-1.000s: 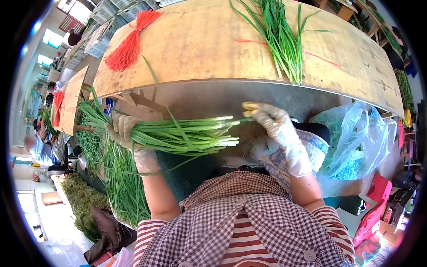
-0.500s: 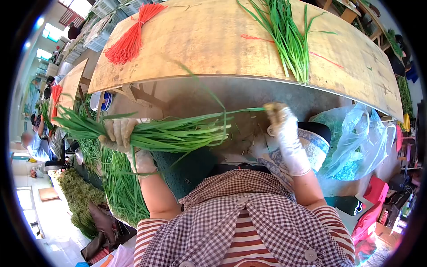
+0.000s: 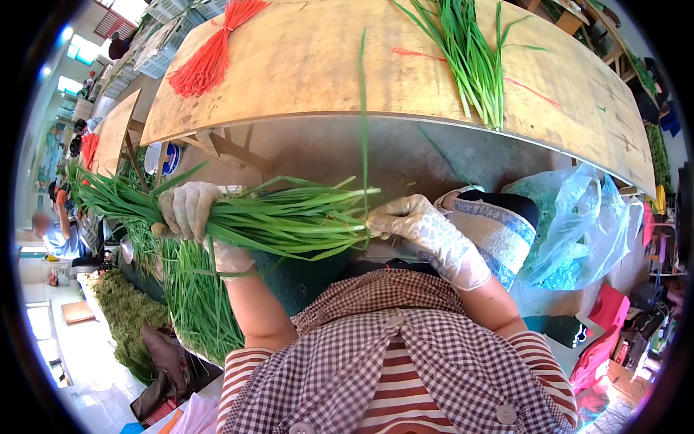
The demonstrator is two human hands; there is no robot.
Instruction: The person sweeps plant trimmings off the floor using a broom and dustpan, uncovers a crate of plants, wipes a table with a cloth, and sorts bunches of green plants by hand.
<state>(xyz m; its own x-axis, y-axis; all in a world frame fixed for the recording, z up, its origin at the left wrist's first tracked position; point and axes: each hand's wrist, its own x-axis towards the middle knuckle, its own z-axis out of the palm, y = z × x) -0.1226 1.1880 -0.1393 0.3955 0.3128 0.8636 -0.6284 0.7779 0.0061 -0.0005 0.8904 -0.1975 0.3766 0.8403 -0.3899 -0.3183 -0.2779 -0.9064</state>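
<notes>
My left hand (image 3: pixel 186 211), in a pale, soiled glove, is wrapped round a thick bunch of garlic chives (image 3: pixel 289 220) held level above my lap. The leafy tips spread to the left and the pale stem ends point right. My right hand (image 3: pixel 416 228), also gloved, pinches at those stem ends with thumb and fingers. Exactly which stems sit in the pinch is hidden. One long chive blade (image 3: pixel 363 108) stands up from the cut end, crossing in front of the table edge.
Ahead is a wooden table (image 3: pixel 325 72) bearing red ties (image 3: pixel 217 58) and another chive bunch (image 3: pixel 470 61) lying over a red tie. More loose chives (image 3: pixel 199 304) are heaped at my left. A translucent plastic bag (image 3: pixel 571 231) sits at right. Another person (image 3: pixel 65 235) is at far left.
My right hand has come down and left from out beside the bunch to its stem ends. The blade that stretched towards it now stands upright. My left hand keeps its grip.
</notes>
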